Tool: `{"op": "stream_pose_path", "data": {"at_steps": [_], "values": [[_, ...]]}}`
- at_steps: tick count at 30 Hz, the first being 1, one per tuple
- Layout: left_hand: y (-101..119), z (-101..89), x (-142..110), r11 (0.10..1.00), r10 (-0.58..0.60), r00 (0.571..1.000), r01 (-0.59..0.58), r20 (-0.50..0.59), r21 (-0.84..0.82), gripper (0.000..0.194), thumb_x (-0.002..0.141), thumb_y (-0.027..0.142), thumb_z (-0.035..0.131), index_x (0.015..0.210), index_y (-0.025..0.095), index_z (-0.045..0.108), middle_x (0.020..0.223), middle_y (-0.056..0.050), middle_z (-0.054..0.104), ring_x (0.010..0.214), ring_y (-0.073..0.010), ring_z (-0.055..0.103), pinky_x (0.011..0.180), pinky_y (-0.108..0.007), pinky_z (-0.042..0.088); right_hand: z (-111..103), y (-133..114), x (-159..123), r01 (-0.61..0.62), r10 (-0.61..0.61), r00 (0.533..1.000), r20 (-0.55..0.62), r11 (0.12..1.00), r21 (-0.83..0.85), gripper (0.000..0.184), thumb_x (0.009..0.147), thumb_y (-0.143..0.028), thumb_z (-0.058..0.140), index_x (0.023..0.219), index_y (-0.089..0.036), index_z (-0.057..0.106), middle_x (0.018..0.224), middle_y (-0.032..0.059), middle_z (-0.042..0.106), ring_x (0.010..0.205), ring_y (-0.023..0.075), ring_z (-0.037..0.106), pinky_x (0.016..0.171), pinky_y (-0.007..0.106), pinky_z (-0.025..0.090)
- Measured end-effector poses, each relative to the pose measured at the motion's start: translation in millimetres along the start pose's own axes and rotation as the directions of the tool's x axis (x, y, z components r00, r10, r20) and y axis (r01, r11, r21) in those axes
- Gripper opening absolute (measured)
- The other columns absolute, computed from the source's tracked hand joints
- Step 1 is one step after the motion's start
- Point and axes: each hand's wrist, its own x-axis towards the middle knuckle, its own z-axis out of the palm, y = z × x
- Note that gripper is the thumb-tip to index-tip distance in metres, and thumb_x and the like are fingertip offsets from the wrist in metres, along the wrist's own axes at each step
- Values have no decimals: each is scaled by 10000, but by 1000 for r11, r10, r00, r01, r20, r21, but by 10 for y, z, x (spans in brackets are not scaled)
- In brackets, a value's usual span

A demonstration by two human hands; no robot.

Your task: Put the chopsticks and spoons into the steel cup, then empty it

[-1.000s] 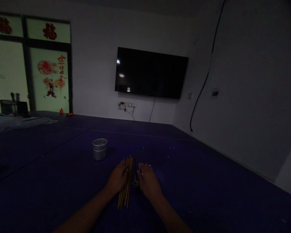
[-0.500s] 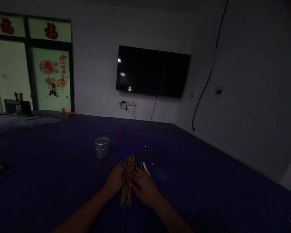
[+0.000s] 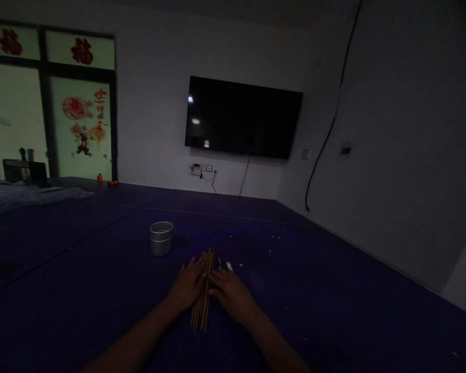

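Note:
Thin wooden chopsticks (image 3: 202, 308) lie in a narrow bundle on the dark blue surface, pointing away from me. Along the bundle's left side rests my left hand (image 3: 187, 285), its fingers stretched forward and touching the sticks. From the right, my right hand (image 3: 230, 291) lies against the bundle with fingers apart. Just beyond the right fingers a white handle end (image 3: 229, 266) sticks out, the rest of it hidden under the hand. Beside it is a slim dark utensil (image 3: 218, 260), partly covered. A grey metal cup (image 3: 161, 239) stands upright to the left, past my left hand.
Small white scraps (image 3: 272, 237) are scattered on the blue surface (image 3: 334, 300). Clear plastic sheeting (image 3: 34, 199) lies at far left, with small orange objects (image 3: 112, 182) near the door. A television (image 3: 243, 118) hangs on the far wall; a black cable (image 3: 326, 140) dangles at right.
Both hands stay at the bundle. My right hand now covers more of the white handle, and my left fingers look slightly more spread. The cup has not moved; the view shifted slightly.

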Motion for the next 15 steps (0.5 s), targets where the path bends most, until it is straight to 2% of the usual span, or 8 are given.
{"op": "stream_pose_path", "data": {"at_steps": [5,8,15], "values": [[25,-28,-27,999,15,999,-17,47,32,524,921,422,273,1373,192,406,1468,-94,335,1388,-275,191,1098,-533,135,-34,-5,-2,-20,20,1000,7,999,-30,369,876,-257,542,1242,-219,558,1302,82,551,1259,241,433,1083,457,256],[42,-39,-36,999,14,997,-16,73,36,532,926,427,252,1382,190,390,1466,-95,337,1390,-268,185,1099,-539,120,-39,-55,-8,-29,28,999,-18,998,-54,323,894,-249,506,1206,-216,581,1262,72,585,1251,227,439,1105,474,187],[29,-39,-21,998,37,996,-42,83,52,501,901,287,283,1382,192,388,1468,-100,337,1389,-241,195,1108,-507,139,47,-320,-35,-45,40,995,-87,997,-55,331,898,-280,462,1206,-233,577,1213,58,618,1282,241,392,1114,542,39]]}}
